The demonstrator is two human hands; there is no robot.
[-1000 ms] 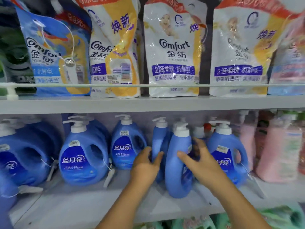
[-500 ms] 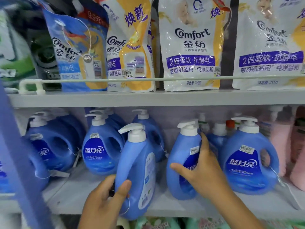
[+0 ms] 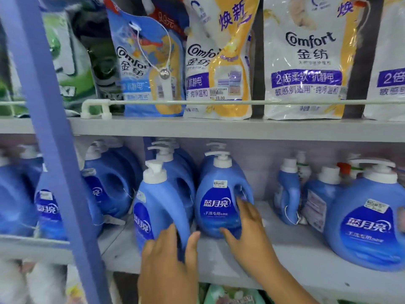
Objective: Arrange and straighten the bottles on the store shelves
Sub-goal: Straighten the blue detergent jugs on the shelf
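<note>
Gripping the lower part of a blue bottle [image 3: 161,207], the left hand [image 3: 168,266] has its fingers and thumb curled around the handle side of it. This bottle stands upright at the front of the lower shelf [image 3: 285,255], with its white pump [image 3: 154,172] on top and its label turned partly to the left.

Just beside it, the right hand [image 3: 247,229] lies with straight fingers against a second blue bottle [image 3: 219,198]; the fingertips [image 3: 240,201] touch its handle and the thumb presses near its base. The label of this bottle faces forward.

More blue bottles stand behind and to the left. Well apart to the right is a large blue bottle [image 3: 368,222], and between them two narrow ones stand turned sideways. On the upper shelf [image 3: 219,128], soft refill bags [image 3: 304,58] lean behind a white rail [image 3: 219,102]. A blue post [image 3: 54,139] crosses the left side.
</note>
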